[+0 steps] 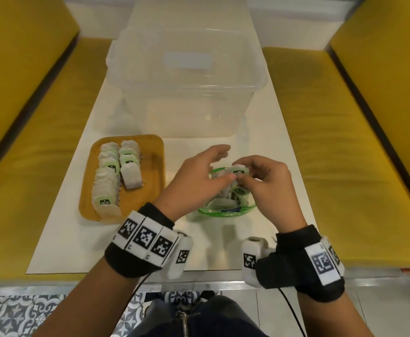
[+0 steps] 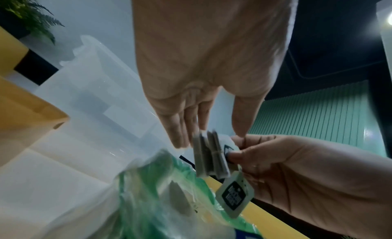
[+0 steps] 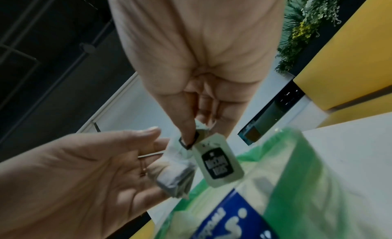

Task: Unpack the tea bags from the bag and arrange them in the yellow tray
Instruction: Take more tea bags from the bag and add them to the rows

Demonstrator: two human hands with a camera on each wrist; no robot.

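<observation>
The yellow tray [image 1: 153, 171] lies left of centre with two rows of tea bags [image 1: 116, 176] overlapping in it. To its right stands the open green plastic bag [image 1: 226, 210] [image 2: 159, 200] [image 3: 297, 184] with several tea bags inside. Just above the bag's mouth my right hand [image 1: 244, 175] [image 3: 199, 132] pinches a small bunch of tea bags [image 1: 239, 171] [image 2: 210, 157] [image 3: 176, 167] at the top; one pale green tag [image 2: 235, 197] [image 3: 218, 162] dangles below. My left hand [image 1: 224, 164] [image 2: 212, 137] has straight fingers beside the bunch, its thumb tip meeting the right fingers.
A large clear plastic box [image 1: 187, 81] stands on the white table [image 1: 65, 239] behind the tray and bag. Yellow bench seats [image 1: 333, 142] run along both sides. The table's near edge is just under my wrists.
</observation>
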